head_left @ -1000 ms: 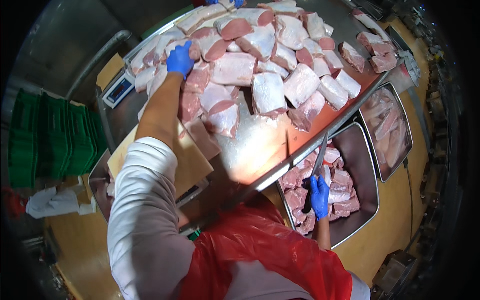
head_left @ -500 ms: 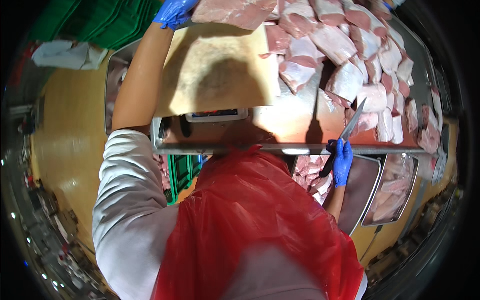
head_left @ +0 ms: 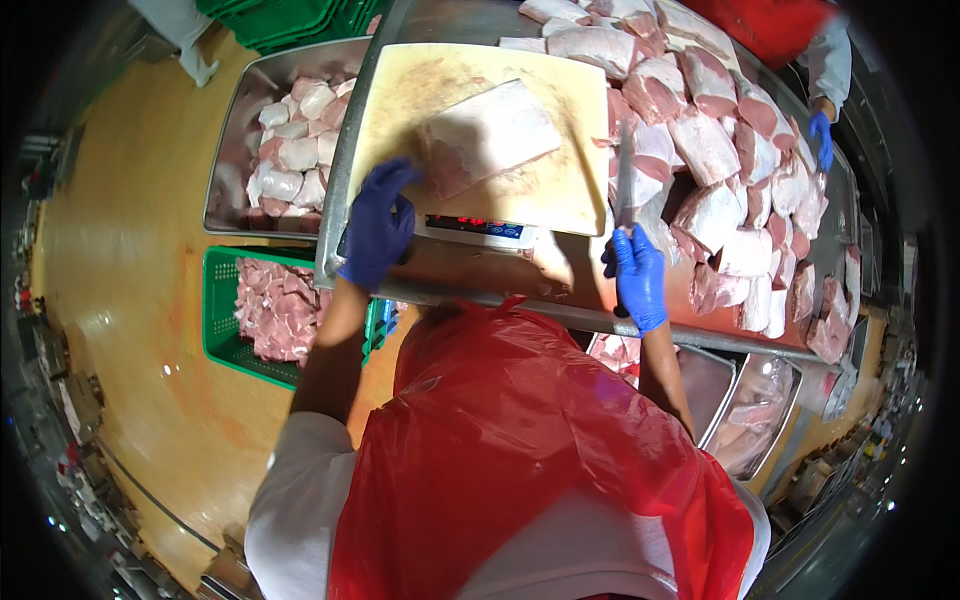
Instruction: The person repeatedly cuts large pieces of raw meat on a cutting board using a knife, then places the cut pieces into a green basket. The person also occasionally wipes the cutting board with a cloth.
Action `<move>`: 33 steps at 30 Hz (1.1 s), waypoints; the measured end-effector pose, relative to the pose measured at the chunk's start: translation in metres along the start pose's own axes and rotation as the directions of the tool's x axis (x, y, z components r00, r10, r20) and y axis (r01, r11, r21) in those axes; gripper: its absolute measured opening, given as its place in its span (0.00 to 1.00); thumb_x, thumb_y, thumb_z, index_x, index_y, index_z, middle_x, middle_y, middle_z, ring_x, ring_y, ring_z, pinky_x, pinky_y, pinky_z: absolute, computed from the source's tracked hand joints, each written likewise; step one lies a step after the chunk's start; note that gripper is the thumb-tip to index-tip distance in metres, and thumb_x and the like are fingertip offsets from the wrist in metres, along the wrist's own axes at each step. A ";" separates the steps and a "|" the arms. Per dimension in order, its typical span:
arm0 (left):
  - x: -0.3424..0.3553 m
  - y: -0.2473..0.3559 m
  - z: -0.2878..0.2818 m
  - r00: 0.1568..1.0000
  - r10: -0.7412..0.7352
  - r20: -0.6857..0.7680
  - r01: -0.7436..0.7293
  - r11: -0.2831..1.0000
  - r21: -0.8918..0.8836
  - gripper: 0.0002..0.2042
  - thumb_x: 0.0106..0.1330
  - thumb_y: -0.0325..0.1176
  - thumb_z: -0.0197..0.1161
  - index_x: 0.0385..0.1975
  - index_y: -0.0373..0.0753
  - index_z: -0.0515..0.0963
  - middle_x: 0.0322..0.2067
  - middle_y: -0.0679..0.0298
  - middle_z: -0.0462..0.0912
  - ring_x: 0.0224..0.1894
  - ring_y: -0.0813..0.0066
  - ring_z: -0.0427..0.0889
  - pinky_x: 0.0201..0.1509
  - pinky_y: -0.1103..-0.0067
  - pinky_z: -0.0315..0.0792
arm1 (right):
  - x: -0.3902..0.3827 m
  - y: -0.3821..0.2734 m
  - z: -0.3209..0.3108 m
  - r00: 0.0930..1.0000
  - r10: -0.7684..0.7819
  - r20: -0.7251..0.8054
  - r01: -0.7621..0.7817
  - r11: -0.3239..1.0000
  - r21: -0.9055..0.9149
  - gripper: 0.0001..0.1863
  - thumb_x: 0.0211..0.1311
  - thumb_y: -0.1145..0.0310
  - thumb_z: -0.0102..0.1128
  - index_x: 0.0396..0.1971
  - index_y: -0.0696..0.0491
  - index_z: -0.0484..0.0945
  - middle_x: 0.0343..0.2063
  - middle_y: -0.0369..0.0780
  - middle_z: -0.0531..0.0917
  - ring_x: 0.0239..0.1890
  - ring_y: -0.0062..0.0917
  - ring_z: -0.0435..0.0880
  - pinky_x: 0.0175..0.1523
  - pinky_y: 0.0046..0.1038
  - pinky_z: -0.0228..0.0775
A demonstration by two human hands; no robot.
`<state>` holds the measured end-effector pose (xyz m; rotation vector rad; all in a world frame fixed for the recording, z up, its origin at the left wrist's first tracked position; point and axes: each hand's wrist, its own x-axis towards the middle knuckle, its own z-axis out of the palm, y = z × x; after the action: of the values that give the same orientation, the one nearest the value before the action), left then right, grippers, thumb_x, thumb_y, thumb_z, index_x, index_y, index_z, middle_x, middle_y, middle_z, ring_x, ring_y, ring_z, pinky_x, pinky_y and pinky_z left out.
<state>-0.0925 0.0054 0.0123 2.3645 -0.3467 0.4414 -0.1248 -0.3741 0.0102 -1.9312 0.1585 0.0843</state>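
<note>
My right hand [head_left: 640, 282], in a blue glove, grips a knife [head_left: 626, 180] with its blade pointing away from me, beside the right edge of a pale cutting board [head_left: 560, 75]. A slab of raw meat [head_left: 492, 135] lies on the board, its whitish fat side up. Just off the board's near left corner is my left hand [head_left: 378, 225], also gloved in blue; its fingers are curved and apart, with nothing seen in them. A small scale [head_left: 480, 231] with a lit red display shows under the board's near edge.
Many meat pieces [head_left: 705, 145] cover the metal table's right side. At the left stand a metal bin [head_left: 225, 190] of meat chunks and a green crate [head_left: 222, 300] of trimmings. A co-worker's gloved hand [head_left: 821, 140] is at the far right. Another tub [head_left: 775, 440] stands below.
My left hand has let go of the meat and come nearer, leaving the slab on the board. The knife in my right hand has swung upright and moved left. The view has shifted.
</note>
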 end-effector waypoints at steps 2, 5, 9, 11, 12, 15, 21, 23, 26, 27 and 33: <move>-0.020 0.018 0.018 0.978 -0.168 -0.122 0.152 0.980 -0.132 0.19 0.54 0.25 0.66 0.48 0.39 0.78 0.49 0.50 0.78 0.50 0.52 0.78 0.54 0.66 0.74 | 0.002 -0.003 0.022 0.985 -0.143 0.092 0.163 0.949 -0.271 0.11 0.73 0.65 0.55 0.38 0.60 0.76 0.22 0.41 0.82 0.21 0.24 0.81 0.27 0.27 0.71; -0.016 0.046 0.042 0.943 -0.166 -0.288 0.137 0.983 -0.121 0.20 0.55 0.27 0.68 0.49 0.41 0.76 0.47 0.52 0.78 0.47 0.54 0.80 0.50 0.67 0.76 | 0.011 -0.030 0.063 0.879 -0.381 0.285 0.475 0.748 -0.464 0.10 0.72 0.67 0.56 0.41 0.60 0.74 0.26 0.49 0.83 0.24 0.41 0.83 0.29 0.35 0.73; -0.008 0.034 0.062 0.917 -0.096 -0.387 0.102 0.995 -0.006 0.18 0.54 0.29 0.70 0.46 0.41 0.76 0.43 0.56 0.79 0.44 0.58 0.81 0.45 0.68 0.77 | 0.032 -0.080 0.117 0.786 -0.471 0.402 0.618 0.581 -0.530 0.10 0.71 0.64 0.54 0.38 0.56 0.72 0.26 0.52 0.81 0.29 0.50 0.82 0.32 0.47 0.74; -0.010 0.028 0.064 0.924 -0.084 -0.373 0.080 0.996 -0.025 0.17 0.54 0.29 0.70 0.44 0.40 0.76 0.42 0.57 0.79 0.42 0.58 0.81 0.44 0.67 0.77 | 0.044 -0.093 0.139 0.765 -0.506 0.398 0.641 0.543 -0.543 0.10 0.70 0.63 0.55 0.40 0.56 0.72 0.25 0.53 0.81 0.27 0.51 0.82 0.30 0.47 0.73; -0.011 0.027 0.064 0.929 -0.079 -0.363 0.071 0.997 -0.035 0.17 0.53 0.28 0.71 0.43 0.40 0.76 0.42 0.58 0.79 0.41 0.59 0.81 0.44 0.67 0.77 | 0.047 -0.097 0.144 0.756 -0.521 0.397 0.650 0.525 -0.549 0.11 0.70 0.63 0.56 0.41 0.56 0.72 0.25 0.53 0.82 0.27 0.51 0.82 0.30 0.47 0.72; -0.014 0.024 0.068 0.918 -0.099 -0.383 0.074 0.994 -0.081 0.16 0.53 0.29 0.71 0.42 0.39 0.77 0.42 0.58 0.79 0.40 0.59 0.81 0.43 0.68 0.77 | 0.049 -0.103 0.146 0.794 -0.423 0.437 0.607 0.509 -0.610 0.11 0.71 0.63 0.53 0.42 0.56 0.70 0.25 0.54 0.81 0.26 0.51 0.82 0.30 0.47 0.72; -0.019 0.024 0.070 0.893 -0.200 -0.404 0.137 0.974 -0.179 0.14 0.53 0.29 0.70 0.40 0.38 0.78 0.37 0.56 0.79 0.34 0.58 0.82 0.40 0.68 0.77 | 0.006 -0.071 0.065 0.832 0.040 0.554 0.507 0.351 -0.787 0.12 0.69 0.69 0.47 0.47 0.57 0.68 0.33 0.54 0.83 0.33 0.51 0.84 0.36 0.45 0.76; -0.018 0.018 0.060 0.870 -0.309 -0.383 0.251 0.948 -0.196 0.16 0.54 0.28 0.68 0.43 0.36 0.77 0.40 0.54 0.78 0.33 0.54 0.81 0.41 0.66 0.77 | -0.009 -0.079 0.033 0.820 0.168 0.547 0.501 0.254 -0.828 0.12 0.68 0.70 0.47 0.48 0.59 0.67 0.32 0.55 0.82 0.33 0.52 0.84 0.36 0.46 0.76; -0.012 0.022 0.035 0.826 -0.431 -0.364 0.330 0.892 -0.308 0.16 0.54 0.26 0.66 0.44 0.35 0.76 0.42 0.52 0.77 0.36 0.53 0.80 0.42 0.66 0.76 | -0.020 -0.091 0.007 0.789 0.102 0.606 0.558 0.293 -0.776 0.11 0.68 0.71 0.48 0.46 0.60 0.66 0.29 0.55 0.81 0.30 0.51 0.83 0.31 0.47 0.73; -0.011 0.023 0.030 0.812 -0.464 -0.355 0.338 0.869 -0.361 0.16 0.54 0.25 0.65 0.44 0.35 0.76 0.42 0.51 0.77 0.37 0.53 0.80 0.43 0.67 0.76 | -0.022 -0.094 0.007 0.795 0.027 0.606 0.560 0.351 -0.751 0.09 0.69 0.71 0.48 0.44 0.60 0.67 0.26 0.55 0.80 0.28 0.51 0.82 0.29 0.48 0.70; -0.007 0.031 0.042 0.925 -0.182 -0.333 0.112 0.970 -0.216 0.15 0.52 0.25 0.70 0.39 0.37 0.75 0.37 0.56 0.74 0.39 0.55 0.78 0.44 0.67 0.74 | 0.004 -0.109 0.102 0.745 -0.309 0.592 0.646 0.558 -0.521 0.15 0.65 0.74 0.48 0.48 0.65 0.64 0.27 0.55 0.81 0.29 0.53 0.82 0.31 0.49 0.72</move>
<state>-0.1009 -0.0444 -0.0012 2.0539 -0.0401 0.7113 -0.1022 -0.2407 0.0742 -2.5915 -0.8717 0.2270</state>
